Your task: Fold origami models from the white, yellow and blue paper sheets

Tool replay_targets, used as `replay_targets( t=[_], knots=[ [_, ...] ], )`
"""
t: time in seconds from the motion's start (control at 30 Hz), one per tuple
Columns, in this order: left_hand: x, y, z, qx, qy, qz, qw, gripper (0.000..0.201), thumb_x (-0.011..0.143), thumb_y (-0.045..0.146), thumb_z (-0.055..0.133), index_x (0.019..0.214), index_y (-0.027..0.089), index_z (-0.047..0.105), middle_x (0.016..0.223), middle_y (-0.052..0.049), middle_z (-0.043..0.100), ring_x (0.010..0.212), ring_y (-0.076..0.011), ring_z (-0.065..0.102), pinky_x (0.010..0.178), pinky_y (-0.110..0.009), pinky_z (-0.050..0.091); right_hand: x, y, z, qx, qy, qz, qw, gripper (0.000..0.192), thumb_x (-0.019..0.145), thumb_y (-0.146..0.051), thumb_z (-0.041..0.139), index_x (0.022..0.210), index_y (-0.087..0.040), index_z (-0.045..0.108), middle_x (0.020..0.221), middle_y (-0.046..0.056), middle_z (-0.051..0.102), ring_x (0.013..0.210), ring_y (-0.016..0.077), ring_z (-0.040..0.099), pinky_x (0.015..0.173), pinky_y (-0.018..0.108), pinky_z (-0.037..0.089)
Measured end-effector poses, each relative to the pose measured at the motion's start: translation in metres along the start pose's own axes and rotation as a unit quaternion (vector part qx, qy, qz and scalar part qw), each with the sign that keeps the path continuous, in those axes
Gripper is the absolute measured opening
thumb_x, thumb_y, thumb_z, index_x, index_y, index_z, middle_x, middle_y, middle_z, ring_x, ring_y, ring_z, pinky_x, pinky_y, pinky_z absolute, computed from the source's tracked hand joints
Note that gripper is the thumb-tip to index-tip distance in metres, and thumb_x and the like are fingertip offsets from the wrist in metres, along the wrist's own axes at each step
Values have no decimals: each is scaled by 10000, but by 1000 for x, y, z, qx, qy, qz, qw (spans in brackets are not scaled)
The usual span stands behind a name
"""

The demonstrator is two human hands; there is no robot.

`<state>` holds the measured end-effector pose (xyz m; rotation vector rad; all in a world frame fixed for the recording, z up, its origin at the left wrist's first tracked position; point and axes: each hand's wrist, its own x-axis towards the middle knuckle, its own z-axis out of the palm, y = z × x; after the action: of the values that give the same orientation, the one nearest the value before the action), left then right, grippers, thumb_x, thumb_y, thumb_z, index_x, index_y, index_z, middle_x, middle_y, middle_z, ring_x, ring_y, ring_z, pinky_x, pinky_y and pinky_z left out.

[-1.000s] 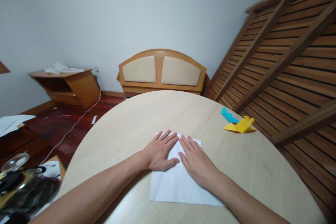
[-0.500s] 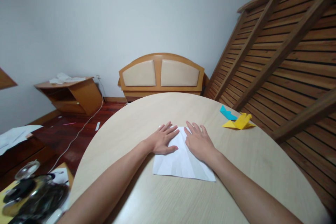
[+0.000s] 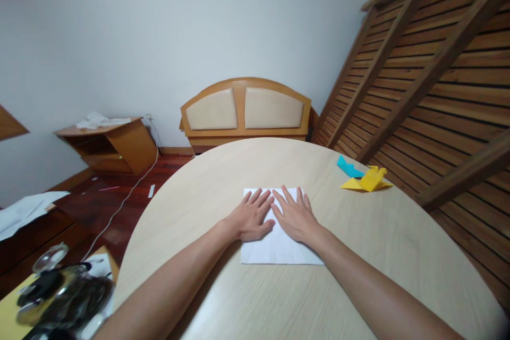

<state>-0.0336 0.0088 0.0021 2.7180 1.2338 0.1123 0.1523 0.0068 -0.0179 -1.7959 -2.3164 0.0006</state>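
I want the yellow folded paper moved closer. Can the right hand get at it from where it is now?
Probably yes. The right hand lies flat on the white sheet, and the table between it and the yellow folded paper is bare. The blue folded paper sits just beyond, not in the path.

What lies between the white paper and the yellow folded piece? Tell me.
Head view: only bare table lies between the white paper and the yellow folded piece.
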Motion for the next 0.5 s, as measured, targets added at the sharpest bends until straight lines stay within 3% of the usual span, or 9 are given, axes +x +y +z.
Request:
replay_targets(
  t=[0.17, 0.37, 0.5],
  knots=[
    [2, -1, 3, -5, 6, -33, 999, 780, 969, 661, 305, 1576, 175, 246, 1653, -161, 165, 1518, -416, 84, 1193, -612, 145, 8, 17, -3, 31, -24, -15, 999, 594, 988, -522, 385, 1528, -276, 409, 1632, 74, 313, 1503, 395, 202, 1185, 579, 196],
    [4, -1, 4, 2, 14, -49, 999, 829, 945, 694, 342, 1573, 162, 245, 1646, -182, 178, 1516, -425, 100, 1188, -617, 149, 4, 45, -5, 14, -42, 58, 997, 698, 966, -621, 361, 1553, -243, 361, 1646, 101, 261, 1507, 383, 204, 1178, 625, 173],
    [4, -1, 4, 10, 14, -45, 999, 838, 937, 688, 370, 1571, 152, 256, 1640, -191, 200, 1506, -443, 123, 1187, -620, 149, 0, 48, -10, -24, 20, 78, 996, 704, 946, -581, 415, 1505, -154, 446, 1639, 138, 264, 1495, 424, 206, 1159, 671, 164]
  ],
)
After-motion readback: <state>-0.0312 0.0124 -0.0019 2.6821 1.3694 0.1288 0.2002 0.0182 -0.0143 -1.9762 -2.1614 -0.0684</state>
